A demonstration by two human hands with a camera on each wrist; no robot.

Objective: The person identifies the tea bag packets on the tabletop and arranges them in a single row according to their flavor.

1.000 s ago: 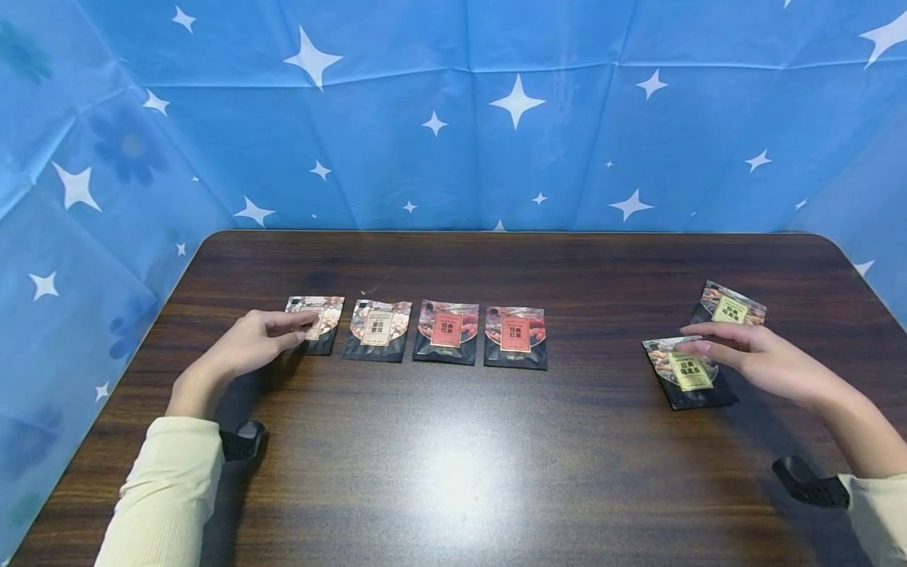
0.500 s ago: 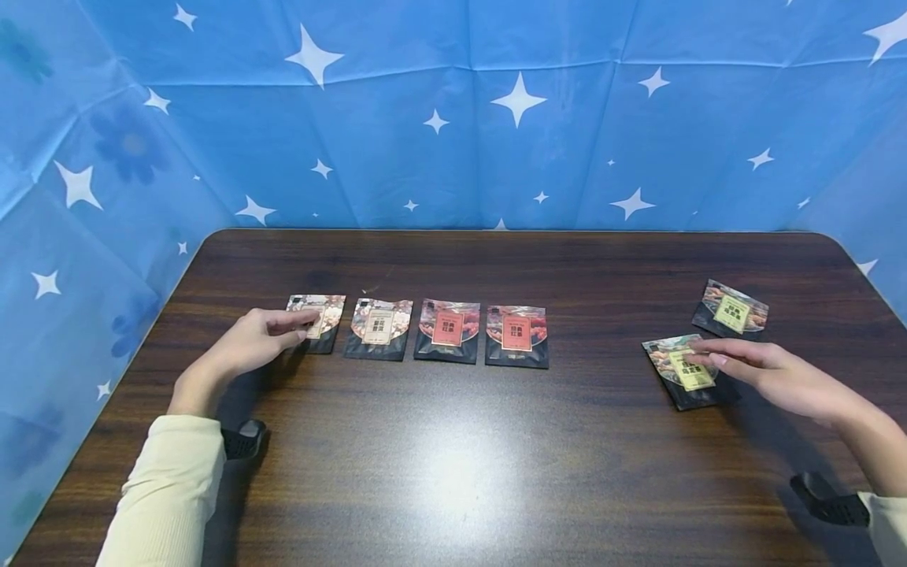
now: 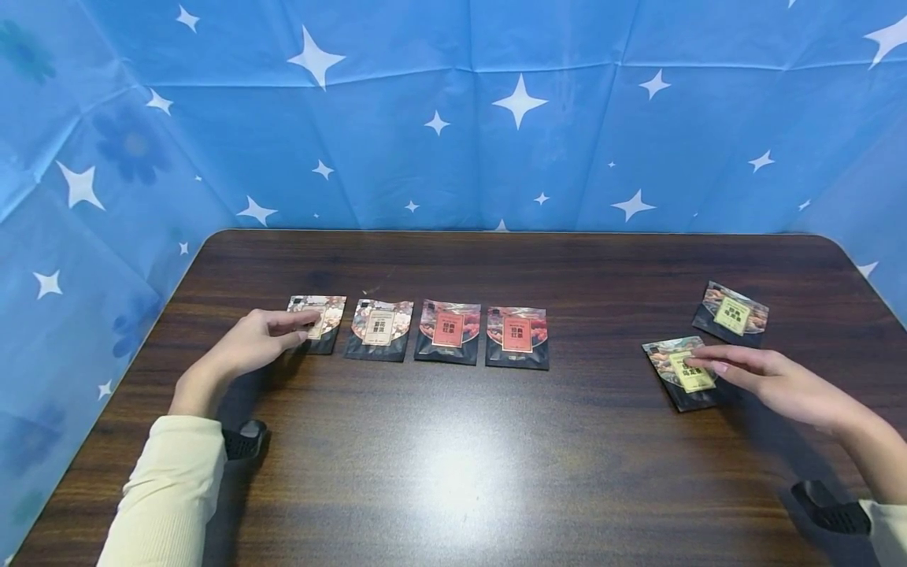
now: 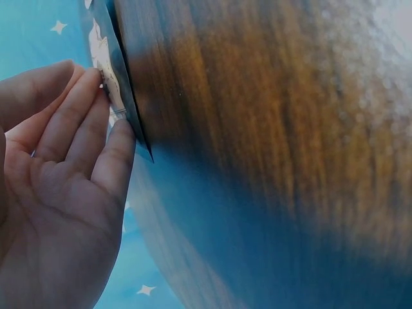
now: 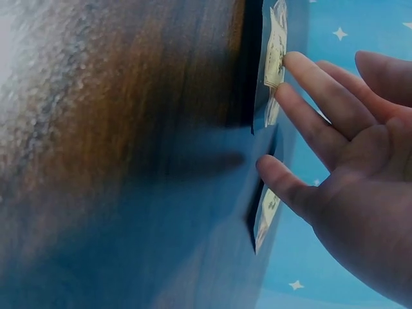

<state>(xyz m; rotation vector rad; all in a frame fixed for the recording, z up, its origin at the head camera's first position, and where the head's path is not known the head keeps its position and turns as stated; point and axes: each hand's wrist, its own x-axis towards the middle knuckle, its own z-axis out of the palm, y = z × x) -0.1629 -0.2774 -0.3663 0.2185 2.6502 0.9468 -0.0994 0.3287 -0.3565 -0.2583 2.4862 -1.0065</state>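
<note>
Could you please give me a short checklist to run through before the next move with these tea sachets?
1. Row side by side without overlap: ok; leftmost cream-label sachet, second cream-label sachet, left red-label sachet, right red-label sachet.
2. Labels facing up: ok on all six, though hands partly cover two.
3. Nearer yellow-label sachet and farther yellow-label sachet in line with the row: not ok; both lie apart, angled.
4. Left hand at the leftmost sachet: ok; fingers over its label.
5. Right hand pressing firmly on the nearer yellow-label sachet: cannot tell; extended fingers cover part of it.
</note>
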